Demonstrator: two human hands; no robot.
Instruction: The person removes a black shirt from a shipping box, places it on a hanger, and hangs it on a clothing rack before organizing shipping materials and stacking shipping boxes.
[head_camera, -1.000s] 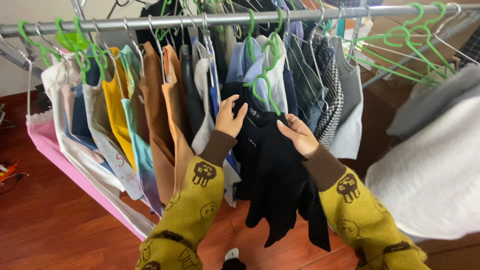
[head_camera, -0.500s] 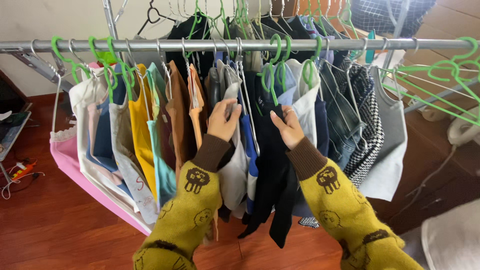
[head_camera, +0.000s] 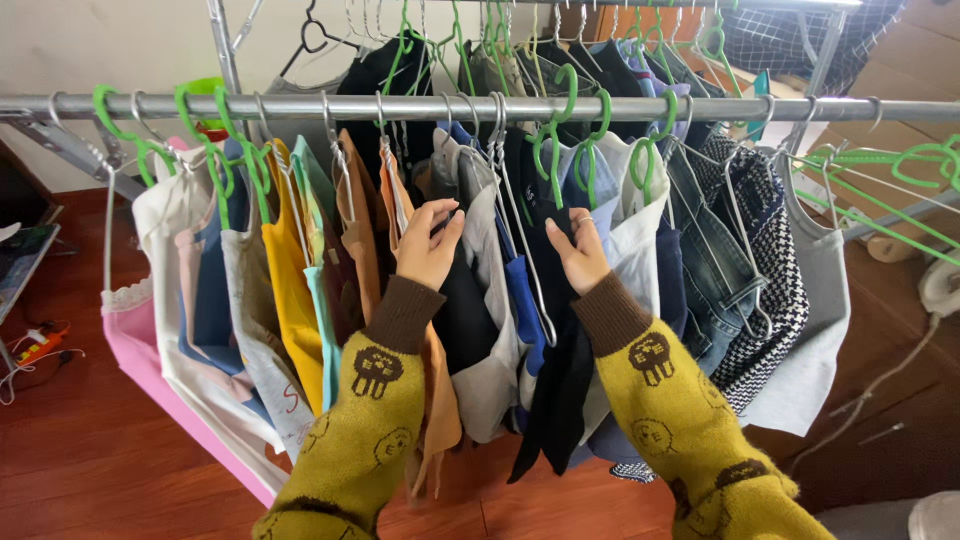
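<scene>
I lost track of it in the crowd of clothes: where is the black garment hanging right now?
In the head view the black garment hangs mid-rail on a green hanger, against the right hand, between a blue top and a white top.

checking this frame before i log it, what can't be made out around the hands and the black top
- Head view: black garment shape, squeezed between neighbouring clothes.
- Left hand palm and grip, seen from behind.
- Right hand fingertips, buried in fabric.
- Rail ends, cut by frame edges.
</scene>
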